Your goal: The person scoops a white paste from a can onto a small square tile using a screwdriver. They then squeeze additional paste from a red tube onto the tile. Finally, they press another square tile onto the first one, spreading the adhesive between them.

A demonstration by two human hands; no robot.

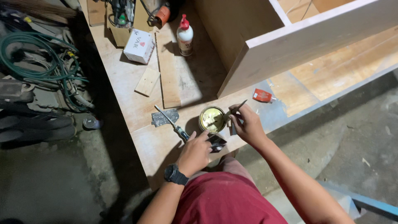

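The person stands at the near edge of a wooden tabletop (137, 103), both hands working around a small round tin (212, 119) with a shiny yellowish inside, which sits open on the tabletop close to that edge. The left hand (195, 151), with a black watch (175, 174) on its wrist, rests just beside the tin on its near left; its fingers (204, 136) are curled in narrowly, and they seem to press on a dark, flat piece (217, 142) lying under them, though the view is too small to be sure of a grip. The right hand (248, 124) is at the tin's right rim, its fingers pinched closed on a thin metal blade (237, 106) whose tip points up and away from the tin.

A screwdriver (172, 123) lies slantwise just left of the tin, across a grey scrap of sandpaper (164, 117). Farther back on the tabletop are a small wood block (147, 81), a white carton (139, 46) and a white glue bottle with a red cap (185, 36). A small red tube (263, 96) lies to the right of the hands, beside a large pale wooden cabinet frame (306, 41). Green hose (33, 58) is coiled on the floor at far left.
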